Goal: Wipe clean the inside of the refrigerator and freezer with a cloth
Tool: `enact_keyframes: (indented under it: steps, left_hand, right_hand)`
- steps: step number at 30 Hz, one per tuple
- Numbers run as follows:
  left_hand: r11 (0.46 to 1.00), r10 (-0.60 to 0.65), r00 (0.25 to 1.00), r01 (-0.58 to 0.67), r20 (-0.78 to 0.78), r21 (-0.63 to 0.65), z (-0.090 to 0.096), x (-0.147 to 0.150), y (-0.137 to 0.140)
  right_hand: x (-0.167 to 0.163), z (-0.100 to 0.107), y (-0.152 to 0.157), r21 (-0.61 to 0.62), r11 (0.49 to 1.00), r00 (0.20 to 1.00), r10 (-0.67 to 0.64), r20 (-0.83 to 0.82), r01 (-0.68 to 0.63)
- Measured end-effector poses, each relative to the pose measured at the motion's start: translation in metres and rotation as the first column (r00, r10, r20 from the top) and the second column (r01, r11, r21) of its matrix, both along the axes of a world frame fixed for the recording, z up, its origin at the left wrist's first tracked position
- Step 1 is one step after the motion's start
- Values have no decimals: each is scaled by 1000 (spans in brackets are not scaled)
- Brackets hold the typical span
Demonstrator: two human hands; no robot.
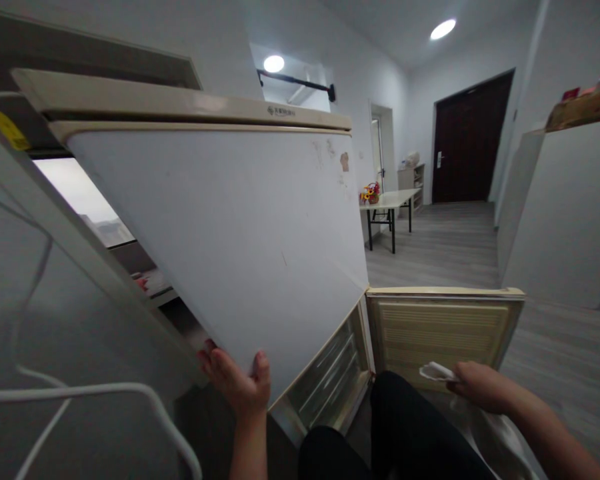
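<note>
A white upper refrigerator door [240, 220] with a cream top trim fills the middle of the view and looks closed. Its lower left corner is held by my left hand [237, 380], thumb on the front and fingers by the side edge; the fingertips are partly hidden. Beneath it, the lower compartment [330, 377] stands uncovered, with clear ribbed drawer fronts inside. The lower refrigerator door [440, 327] is swung out to the right, its ribbed inner side showing. In front of that door, my right hand [480, 385] is closed on a white cloth [500, 433] that hangs down beside my leg.
White cables [130, 388] loop at the lower left, near a wall and doorway frame. My knees [405, 413] are close to the open compartment. Farther back are a table [395, 198] with flowers, a dark door [473, 140] and a tall white cabinet [560, 213] at right.
</note>
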State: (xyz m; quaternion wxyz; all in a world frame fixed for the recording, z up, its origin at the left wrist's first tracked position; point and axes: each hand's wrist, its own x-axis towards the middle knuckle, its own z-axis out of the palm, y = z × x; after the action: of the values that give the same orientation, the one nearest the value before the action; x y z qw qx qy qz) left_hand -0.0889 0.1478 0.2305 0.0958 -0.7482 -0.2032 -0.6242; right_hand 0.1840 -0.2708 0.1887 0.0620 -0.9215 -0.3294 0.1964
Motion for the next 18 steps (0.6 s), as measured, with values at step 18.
enact_keyframes:
  steps: [18]
  left_hand:
    - [969, -200, 979, 193, -37, -152, -31, 28, -107]
  right_hand:
    - [-33, 31, 28, 427, 889, 957, 250, -145, -168]
